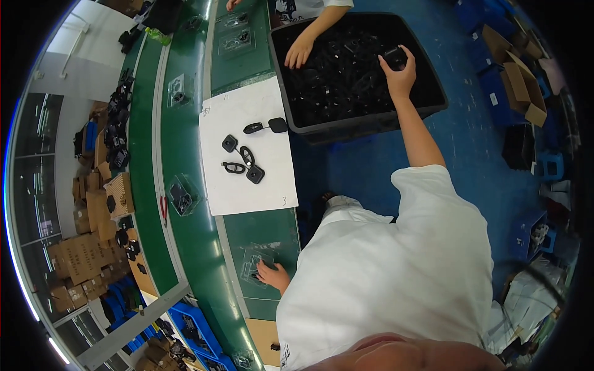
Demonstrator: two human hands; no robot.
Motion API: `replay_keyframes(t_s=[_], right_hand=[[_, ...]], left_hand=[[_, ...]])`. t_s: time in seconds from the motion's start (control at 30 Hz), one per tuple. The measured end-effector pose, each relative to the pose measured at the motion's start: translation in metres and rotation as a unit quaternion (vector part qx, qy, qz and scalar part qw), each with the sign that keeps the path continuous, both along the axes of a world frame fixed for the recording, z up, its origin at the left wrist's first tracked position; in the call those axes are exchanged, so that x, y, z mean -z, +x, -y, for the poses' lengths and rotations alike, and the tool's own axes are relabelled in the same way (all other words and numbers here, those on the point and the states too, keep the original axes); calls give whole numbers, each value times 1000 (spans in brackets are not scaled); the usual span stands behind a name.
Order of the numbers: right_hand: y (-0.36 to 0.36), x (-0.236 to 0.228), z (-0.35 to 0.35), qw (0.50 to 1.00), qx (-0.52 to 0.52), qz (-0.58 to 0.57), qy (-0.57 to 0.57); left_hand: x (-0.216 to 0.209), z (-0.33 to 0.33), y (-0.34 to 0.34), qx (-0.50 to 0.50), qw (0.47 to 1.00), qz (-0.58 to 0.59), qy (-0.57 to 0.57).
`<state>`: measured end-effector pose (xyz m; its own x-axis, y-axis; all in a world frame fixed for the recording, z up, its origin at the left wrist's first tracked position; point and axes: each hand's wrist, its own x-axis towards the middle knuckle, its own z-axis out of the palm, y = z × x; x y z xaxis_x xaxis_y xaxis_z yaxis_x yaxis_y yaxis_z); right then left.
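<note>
While the left hand (274, 276) rests near the body on a clear plastic blister tray (255, 267) lying on the green conveyor belt (185, 154), its fingers lie flat and spread on the tray, gripping nothing. Just beyond it, a white sheet (272, 185) on the table carries 3 black adapters with looped cords (244, 157). Farther along the belt, more clear trays (180, 196) ride well apart from one another. At the far end, the right hand (399, 71) reaches into a large black bin (433, 93) of black parts, fingers curled around 1 black adapter (395, 57). Another person's hand (298, 52) rests in the same bin, at its left side. Cardboard boxes (526, 86) sit on the blue floor beyond.
</note>
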<state>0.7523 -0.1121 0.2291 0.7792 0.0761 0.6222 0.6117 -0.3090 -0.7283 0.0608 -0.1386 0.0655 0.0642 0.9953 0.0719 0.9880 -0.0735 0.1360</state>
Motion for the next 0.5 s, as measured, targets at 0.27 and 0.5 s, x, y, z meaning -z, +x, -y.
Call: replay_keyframes(t_s=[0.27, 0.5], right_hand=[[-138, -60, -59, 957, -279, -71, 43], [-235, -2, -194, 930, -354, -37, -89]], left_hand=[[-7, 2, -1, 14, 1000, 0, 17], [-8, 0, 1, 30, 999, 1, 12]])
